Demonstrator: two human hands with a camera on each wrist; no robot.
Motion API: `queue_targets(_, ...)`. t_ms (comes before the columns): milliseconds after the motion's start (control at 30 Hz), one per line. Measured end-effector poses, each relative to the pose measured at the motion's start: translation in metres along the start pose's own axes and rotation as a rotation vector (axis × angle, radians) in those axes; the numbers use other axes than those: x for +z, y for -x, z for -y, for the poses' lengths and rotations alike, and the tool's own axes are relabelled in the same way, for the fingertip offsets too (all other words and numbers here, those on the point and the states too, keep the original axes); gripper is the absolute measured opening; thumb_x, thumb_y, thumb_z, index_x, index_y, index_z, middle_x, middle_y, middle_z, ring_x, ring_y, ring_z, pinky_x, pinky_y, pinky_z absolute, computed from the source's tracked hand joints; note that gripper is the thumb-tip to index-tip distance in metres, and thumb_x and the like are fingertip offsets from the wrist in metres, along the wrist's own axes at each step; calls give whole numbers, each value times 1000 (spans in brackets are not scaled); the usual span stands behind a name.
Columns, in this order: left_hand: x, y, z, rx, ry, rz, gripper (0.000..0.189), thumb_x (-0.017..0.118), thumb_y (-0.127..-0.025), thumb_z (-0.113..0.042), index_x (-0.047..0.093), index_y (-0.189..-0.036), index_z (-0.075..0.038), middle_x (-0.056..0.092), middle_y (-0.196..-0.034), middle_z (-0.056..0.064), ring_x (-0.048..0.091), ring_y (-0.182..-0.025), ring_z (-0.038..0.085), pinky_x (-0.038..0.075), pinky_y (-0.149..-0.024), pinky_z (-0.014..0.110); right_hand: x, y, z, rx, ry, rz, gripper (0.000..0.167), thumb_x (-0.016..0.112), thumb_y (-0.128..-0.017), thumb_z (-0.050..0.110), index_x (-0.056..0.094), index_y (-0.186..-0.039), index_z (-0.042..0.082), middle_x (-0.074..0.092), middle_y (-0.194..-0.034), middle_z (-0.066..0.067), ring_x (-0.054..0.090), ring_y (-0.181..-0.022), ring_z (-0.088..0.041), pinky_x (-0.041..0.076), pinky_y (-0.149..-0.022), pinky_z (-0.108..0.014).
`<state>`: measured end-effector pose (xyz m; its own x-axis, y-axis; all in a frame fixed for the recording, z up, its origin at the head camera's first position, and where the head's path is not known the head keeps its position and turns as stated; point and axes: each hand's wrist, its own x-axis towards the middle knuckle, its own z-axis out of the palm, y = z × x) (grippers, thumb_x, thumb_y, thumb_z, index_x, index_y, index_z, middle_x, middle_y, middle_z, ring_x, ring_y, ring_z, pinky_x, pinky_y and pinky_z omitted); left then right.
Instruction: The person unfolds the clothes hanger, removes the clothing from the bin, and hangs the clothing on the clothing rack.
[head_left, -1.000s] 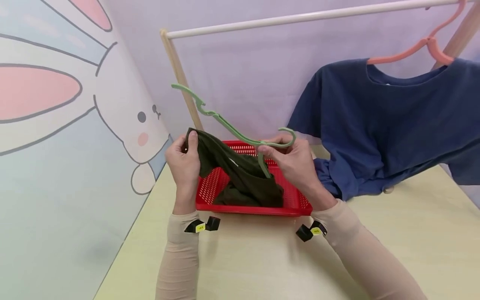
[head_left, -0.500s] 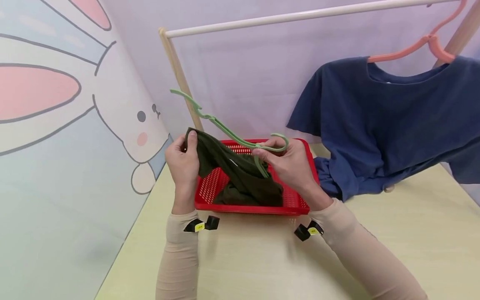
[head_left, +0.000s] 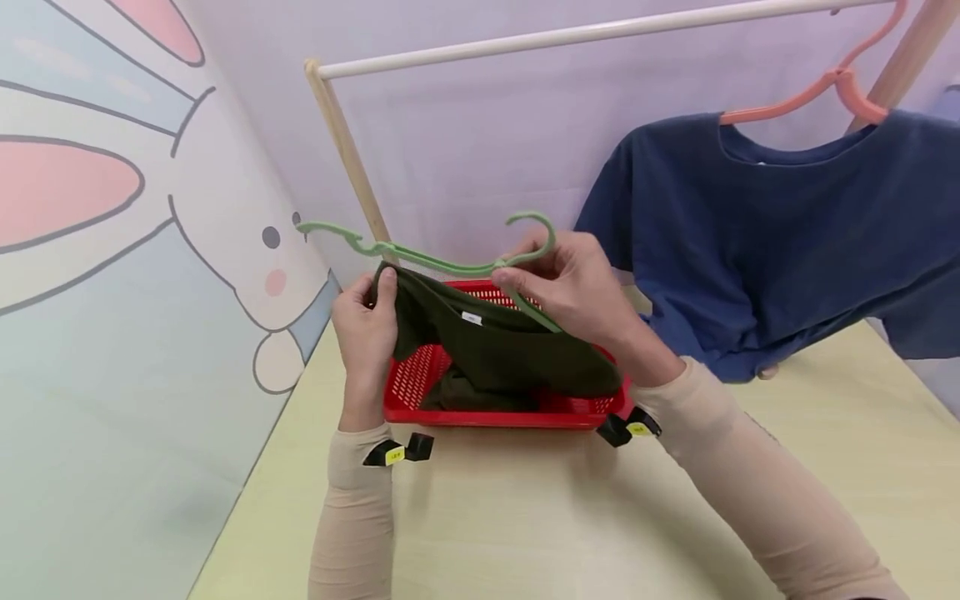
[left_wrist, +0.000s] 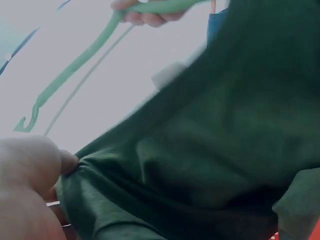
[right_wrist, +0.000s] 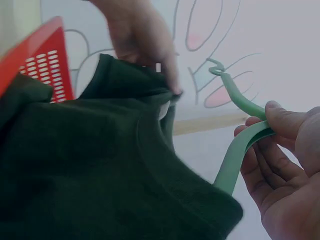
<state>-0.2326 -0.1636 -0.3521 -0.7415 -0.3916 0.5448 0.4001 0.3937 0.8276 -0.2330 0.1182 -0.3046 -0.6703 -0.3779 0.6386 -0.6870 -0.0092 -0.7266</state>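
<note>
A dark green T-shirt (head_left: 510,358) with a white neck label hangs partly over the red basket. My left hand (head_left: 365,321) pinches its left shoulder between thumb and fingers. In the head view, my right hand (head_left: 577,287) grips a light green clothes hanger (head_left: 435,262) near the base of its hook. The hanger's right arm goes down inside the shirt's neck opening, its tip hidden by the cloth. Its left arm lies free above the collar, reaching past my left hand. The right wrist view shows the hanger (right_wrist: 232,160) entering the collar.
The red perforated basket (head_left: 498,421) stands on a pale wooden table (head_left: 487,517) under part of the shirt. Behind it rises a rack with a white rail (head_left: 555,37). A navy T-shirt (head_left: 757,225) hangs at right on a coral hanger (head_left: 783,108). A rabbit mural wall borders the left.
My right hand has raised and tilted the hanger, so its free left arm has swung down towards level. The shirt's collar has spread and lifted to the right. My left hand keeps its pinch.
</note>
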Motion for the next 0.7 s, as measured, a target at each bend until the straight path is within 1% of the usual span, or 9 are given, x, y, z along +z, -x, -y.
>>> queue_targets(67,0,-1,-1,4,18,-52,38,67,-114,-26,68,-87,2,46,-71,0,45,-68,13,35,-58,24,0,-5,6,-15,-4,4,7,82,-100,3,82,-107,5,74,-82,-15,65,-65,-26,50,-56,-29)
queue_targets(100,-1,-2,-1,7,29,-83,39,67,-114,-25,66,-85,1,44,-71,-1,45,-68,13,34,-58,25,1,-6,6,-17,-8,2,8,82,-100,3,82,-108,5,71,-79,-15,62,-62,-25,48,-55,-29)
queue_targets(233,-2,-2,-3,11,99,-183,40,68,-113,-25,61,-81,-2,43,-69,-4,45,-68,12,33,-60,26,8,1,-11,19,-11,-19,10,83,-99,4,83,-109,6,70,-82,-12,58,-62,-24,43,-54,-30)
queue_targets(300,-3,-1,-3,3,117,-205,40,68,-113,-24,64,-81,-1,47,-69,-6,47,-69,12,35,-61,26,12,8,-24,47,-22,-34,11,83,-98,2,84,-109,5,72,-86,-12,62,-65,-24,49,-59,-28)
queue_targets(367,-2,0,-3,3,123,-207,42,68,-113,-23,62,-80,2,46,-67,-6,47,-68,12,35,-61,26,14,14,-32,58,-53,-60,11,83,-98,0,84,-109,3,79,-97,-10,72,-76,-24,57,-66,-28)
queue_targets(433,0,0,-4,2,126,-186,42,68,-113,-22,63,-80,3,47,-67,-6,47,-67,11,36,-60,25,14,17,-37,37,-105,-99,12,82,-98,-3,83,-110,-1,81,-100,-13,77,-82,-26,63,-75,-28)
queue_targets(500,3,0,-5,5,130,-161,42,68,-113,-22,62,-80,3,46,-67,-5,46,-66,11,36,-60,25,13,18,-39,0,-156,-137,13,81,-98,-4,82,-111,-3,82,-103,-18,81,-90,-31,66,-85,-34)
queue_targets(600,5,-1,-7,12,135,-173,41,68,-113,-22,63,-79,0,47,-67,-5,46,-66,11,36,-60,25,14,18,-40,-25,-187,-138,13,82,-97,-5,82,-111,-3,81,-102,-22,80,-88,-34,67,-86,-38)
queue_targets(700,3,-3,-8,7,147,-257,43,69,-112,-21,58,-73,-5,44,-65,-6,45,-64,10,33,-59,24,17,22,-43,26,-148,-87,13,83,-97,-3,84,-109,1,81,-99,-18,77,-82,-33,66,-79,-36)
